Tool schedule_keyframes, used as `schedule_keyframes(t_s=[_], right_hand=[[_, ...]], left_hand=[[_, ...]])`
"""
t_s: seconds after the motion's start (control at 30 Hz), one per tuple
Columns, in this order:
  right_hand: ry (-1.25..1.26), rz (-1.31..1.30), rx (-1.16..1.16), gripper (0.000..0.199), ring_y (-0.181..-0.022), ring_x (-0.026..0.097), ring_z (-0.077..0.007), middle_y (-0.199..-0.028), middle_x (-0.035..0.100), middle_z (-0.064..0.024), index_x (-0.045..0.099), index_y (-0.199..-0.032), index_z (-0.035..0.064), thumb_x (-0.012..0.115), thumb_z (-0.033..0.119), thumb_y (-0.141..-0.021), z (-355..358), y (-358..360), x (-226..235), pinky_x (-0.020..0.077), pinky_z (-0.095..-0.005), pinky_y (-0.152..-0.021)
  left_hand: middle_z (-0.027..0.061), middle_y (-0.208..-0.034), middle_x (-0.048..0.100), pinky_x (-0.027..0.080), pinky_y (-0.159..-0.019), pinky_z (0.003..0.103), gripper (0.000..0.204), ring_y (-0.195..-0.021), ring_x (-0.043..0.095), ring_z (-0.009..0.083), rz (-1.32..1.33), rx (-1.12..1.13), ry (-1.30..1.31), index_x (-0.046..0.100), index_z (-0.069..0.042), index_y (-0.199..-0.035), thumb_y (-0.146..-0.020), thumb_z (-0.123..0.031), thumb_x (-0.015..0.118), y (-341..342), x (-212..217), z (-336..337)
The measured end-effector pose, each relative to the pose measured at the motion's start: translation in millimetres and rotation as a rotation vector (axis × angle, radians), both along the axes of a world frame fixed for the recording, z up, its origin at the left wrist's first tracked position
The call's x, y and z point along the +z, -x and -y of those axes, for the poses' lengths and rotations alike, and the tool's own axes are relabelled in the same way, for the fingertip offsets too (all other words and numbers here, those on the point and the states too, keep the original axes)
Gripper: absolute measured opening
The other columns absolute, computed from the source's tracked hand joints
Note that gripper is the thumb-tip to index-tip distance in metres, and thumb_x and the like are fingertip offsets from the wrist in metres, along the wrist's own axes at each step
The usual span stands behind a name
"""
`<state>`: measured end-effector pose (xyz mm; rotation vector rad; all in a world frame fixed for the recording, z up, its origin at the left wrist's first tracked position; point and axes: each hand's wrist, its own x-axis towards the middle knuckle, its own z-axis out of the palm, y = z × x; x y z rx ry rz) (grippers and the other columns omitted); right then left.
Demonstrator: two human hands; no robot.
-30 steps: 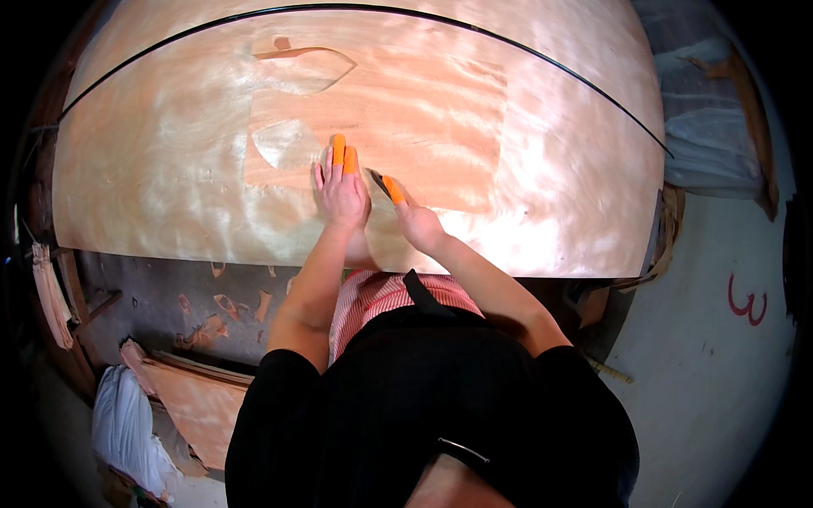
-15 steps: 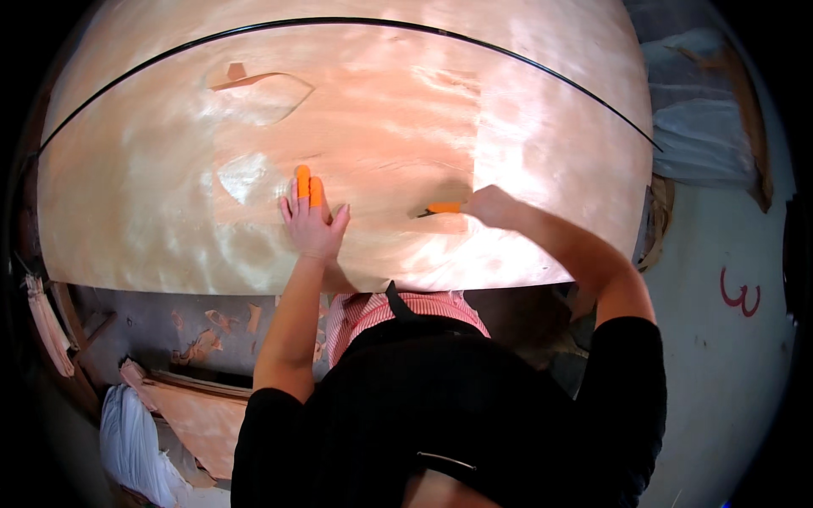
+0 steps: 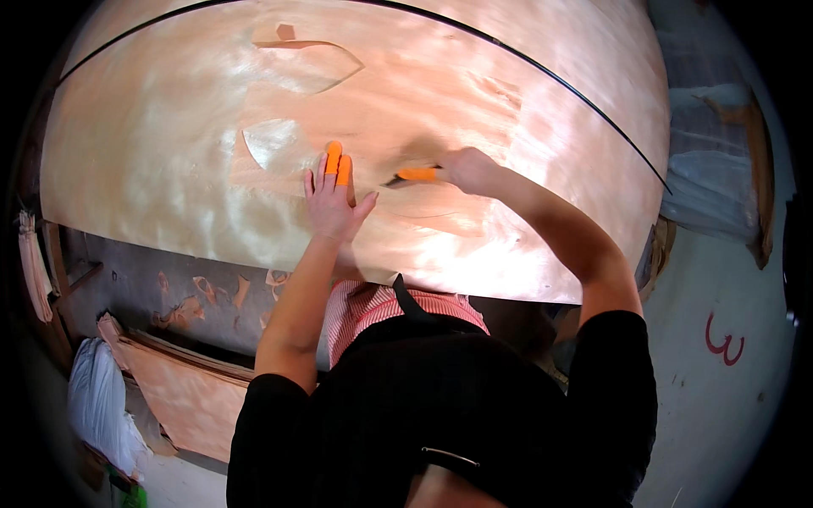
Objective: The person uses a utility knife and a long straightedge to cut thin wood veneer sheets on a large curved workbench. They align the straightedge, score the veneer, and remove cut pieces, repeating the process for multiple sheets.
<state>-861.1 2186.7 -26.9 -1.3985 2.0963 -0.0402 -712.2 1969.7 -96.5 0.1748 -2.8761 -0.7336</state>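
A wide, pale pinkish-brown wood veneer sheet (image 3: 152, 178) spreads across the work surface before me. My left hand (image 3: 332, 207) lies flat on it, fingers stretched forward, two of them in orange finger covers. To its right, my right hand (image 3: 467, 172) is closed on a small knife (image 3: 392, 181) whose dark tip meets the sheet. Orange shows along the extended finger there; the knife's handle is mostly hidden in the hand. A thin curved line (image 3: 432, 217) runs in the veneer below the knife. Beside my left fingers is a pale leaf-shaped patch (image 3: 273, 144).
Farther back lie a curled cut piece (image 3: 309, 44) and a small veneer scrap (image 3: 285, 32). A long black strip (image 3: 542, 68) crosses the sheet's far part. Veneer scraps (image 3: 203, 289) litter the floor at left, near stacked sheets (image 3: 190, 389) and a white plastic bag (image 3: 102, 406).
My right hand has drawn the knife leftward, closer to my left hand. A curved line now shows below it. My left hand stays flat beside the pale patch; the whole view has tilted.
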Motion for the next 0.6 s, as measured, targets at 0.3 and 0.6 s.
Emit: schedule_keyframes(t_s=[0.3,0.6], right_hand=[[0.022,-0.139,0.040,0.034,-0.072,0.056,-0.0254,-0.082,0.054,-0.0106,0.051,-0.107,0.0172,0.043,0.005,-0.077,-7.6,4.6,-37.2,0.0465,-0.0352,-0.059],[-0.207,0.026,-1.019,0.036,-0.080,0.056,-0.0352,-0.084,0.057,-0.0225,0.045,-0.109,0.0043,0.028,0.028,-0.088,-90.8,-134.6,-47.0,0.0433,-0.0435,-0.070]], left_hand=[[0.0139,-0.127,0.036,0.015,-0.099,0.049,0.071,-0.121,0.027,0.0279,-0.037,0.002,-0.008,0.042,-0.002,-0.119,-0.063,-0.040,0.063,-0.9,-1.6,-0.4],[0.0128,-0.127,0.035,0.017,-0.097,0.049,0.070,-0.121,0.028,0.0276,-0.070,-0.006,0.041,0.042,-0.002,-0.118,-0.064,-0.041,0.062,-0.2,6.5,-4.1]])
